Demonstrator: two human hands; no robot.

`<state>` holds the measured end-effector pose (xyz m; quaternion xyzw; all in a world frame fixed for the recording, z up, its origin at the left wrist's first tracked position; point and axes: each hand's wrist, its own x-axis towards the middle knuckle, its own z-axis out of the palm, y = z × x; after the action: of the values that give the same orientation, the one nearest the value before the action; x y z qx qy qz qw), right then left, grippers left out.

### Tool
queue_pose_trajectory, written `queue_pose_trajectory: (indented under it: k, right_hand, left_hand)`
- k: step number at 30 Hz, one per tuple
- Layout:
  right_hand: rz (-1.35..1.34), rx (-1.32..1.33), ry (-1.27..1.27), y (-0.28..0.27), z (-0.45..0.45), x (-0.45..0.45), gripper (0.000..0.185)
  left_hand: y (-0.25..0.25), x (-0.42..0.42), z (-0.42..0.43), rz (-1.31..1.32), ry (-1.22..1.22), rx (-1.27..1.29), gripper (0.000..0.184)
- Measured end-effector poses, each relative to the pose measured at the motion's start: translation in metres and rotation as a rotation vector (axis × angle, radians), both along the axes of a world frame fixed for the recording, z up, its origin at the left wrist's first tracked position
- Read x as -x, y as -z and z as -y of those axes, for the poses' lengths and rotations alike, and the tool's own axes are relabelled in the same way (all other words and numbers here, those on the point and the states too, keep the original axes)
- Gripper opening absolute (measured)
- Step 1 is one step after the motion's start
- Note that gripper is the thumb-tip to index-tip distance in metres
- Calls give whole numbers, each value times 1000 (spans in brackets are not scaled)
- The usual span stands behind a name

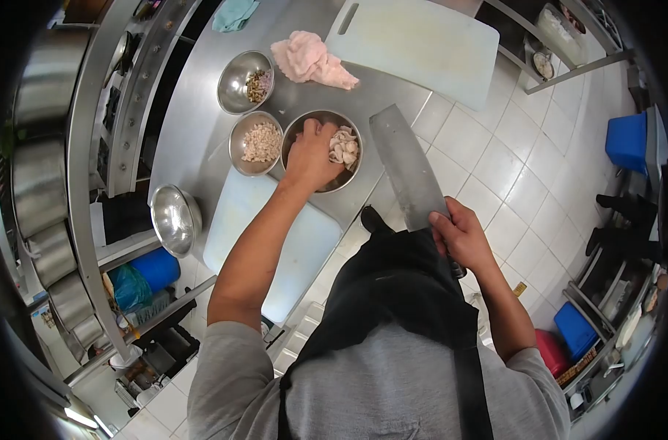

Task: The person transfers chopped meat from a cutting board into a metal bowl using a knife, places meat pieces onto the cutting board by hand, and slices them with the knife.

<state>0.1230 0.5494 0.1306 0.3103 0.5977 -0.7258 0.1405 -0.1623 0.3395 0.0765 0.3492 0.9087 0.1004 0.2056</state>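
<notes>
Cleaver (403,165) clamped in right hand (460,233), handle in fist, blade pointing forward near desk (194,125) edge. Right arm bent outward. Left arm stretched ahead, left hand (312,154) dipped in bowl (352,170) beside pale pieces (344,147); grip there cannot be told. Cleaver right of left hand, apart.

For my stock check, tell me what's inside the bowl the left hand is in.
Pale pieces show in the right half of the bowl. The left hand hides much of the rest; what lies under it or those pieces cannot be seen.
</notes>
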Motion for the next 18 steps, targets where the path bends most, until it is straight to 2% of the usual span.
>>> queue_pose_trajectory:
  k: [4, 8, 11, 14, 18]
  right_hand:
    - [-8, -21, -19, 3, -1, 3, 20]
    - [-20, -29, -15, 3, -1, 5, 21]
    - [-16, -29, 0, 5, 0, 6, 21]
    - [-13, -24, 4, 7, 1, 8, 21]
    - [-39, -19, -4, 7, 2, 13, 22]
  left_hand:
    - [12, 5, 2, 13, 11, -61, 67]
    - [35, 22, 20, 31, -61, -323, 65]
    - [34, 31, 32, -6, -91, -471, 63]
    - [10, 31, 29, 139, -193, -415, 60]
    - [-3, 31, 33, 148, -210, -543, 54]
